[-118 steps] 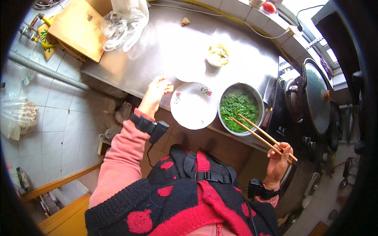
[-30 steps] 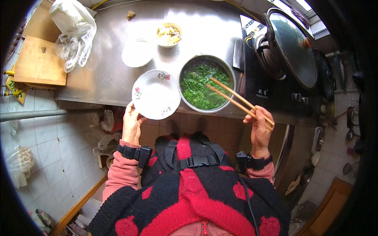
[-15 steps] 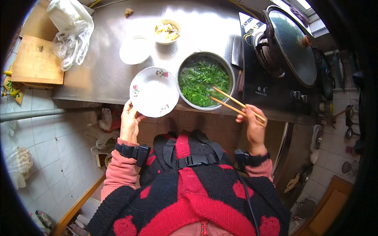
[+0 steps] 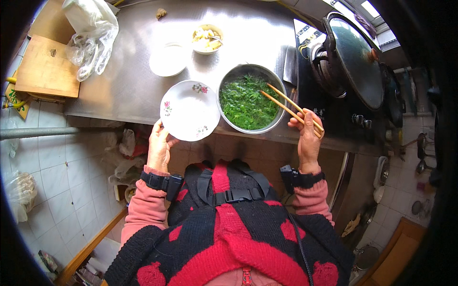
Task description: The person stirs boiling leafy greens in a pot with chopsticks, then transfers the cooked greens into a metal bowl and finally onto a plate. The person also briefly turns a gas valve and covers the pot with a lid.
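Note:
A white plate with pink flower prints [image 4: 191, 112] is held at its near-left rim by my left hand [image 4: 159, 147], fingers closed on the edge. Nothing lies on the plate. Just right of it stands a round metal pot [image 4: 281, 121] full of chopped leafy greens [image 4: 248, 102] in liquid. My right hand [image 4: 309, 136] grips a pair of wooden chopsticks [image 4: 286, 107]. Their tips hover at or over the right side of the greens; whether they touch is hard to tell.
Behind the plate are a white dish [image 4: 168, 59] and a bowl of pale yellow pieces [image 4: 207, 39] with a spoon. A cleaver [image 4: 290, 64] lies beside the black stove [image 4: 329, 107], which carries a lidded wok [image 4: 358, 62]. Far left are a wooden board [image 4: 47, 66] and plastic bags [image 4: 93, 40].
The chopstick tips have moved away from me and slightly right over the pot. The view has shifted a little; my left hand still holds the plate in about the same place.

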A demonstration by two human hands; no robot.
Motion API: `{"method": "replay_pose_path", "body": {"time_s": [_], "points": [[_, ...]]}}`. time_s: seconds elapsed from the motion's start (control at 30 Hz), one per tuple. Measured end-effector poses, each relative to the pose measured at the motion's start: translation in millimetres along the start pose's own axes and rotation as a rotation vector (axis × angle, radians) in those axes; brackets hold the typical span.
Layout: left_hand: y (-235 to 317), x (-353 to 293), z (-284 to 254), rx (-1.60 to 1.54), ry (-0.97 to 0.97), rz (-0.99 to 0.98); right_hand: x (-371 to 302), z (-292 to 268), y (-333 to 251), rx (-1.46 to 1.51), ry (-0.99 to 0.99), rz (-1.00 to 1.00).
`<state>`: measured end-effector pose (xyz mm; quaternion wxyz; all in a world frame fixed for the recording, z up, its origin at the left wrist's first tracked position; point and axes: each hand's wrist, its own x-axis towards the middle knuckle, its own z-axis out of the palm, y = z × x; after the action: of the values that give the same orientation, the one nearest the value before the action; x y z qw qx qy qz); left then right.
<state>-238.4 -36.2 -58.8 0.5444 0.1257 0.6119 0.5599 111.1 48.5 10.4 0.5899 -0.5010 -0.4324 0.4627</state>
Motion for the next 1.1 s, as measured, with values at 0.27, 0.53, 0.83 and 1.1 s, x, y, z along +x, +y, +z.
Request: {"method": "replay_pose_path", "body": {"time_s": [0.27,0.53,0.83,1.1], "points": [[3,-3,0,0.015,-0.004,-0.012,-1,-29,-8,0.33,0.106,0.116],[1,0,-3,-0.001,-0.03,-0.015,-8,-36,-30,0.485,0.111,0.107],[1,-1,-4,-0.005,-0.037,-0.017,-28,-21,-59,0.045,-0.272,0.034],[0,-2,-6,-0.004,-0.043,-0.041,-30,-38,-65,-0.027,-0.165,0.067]]}}
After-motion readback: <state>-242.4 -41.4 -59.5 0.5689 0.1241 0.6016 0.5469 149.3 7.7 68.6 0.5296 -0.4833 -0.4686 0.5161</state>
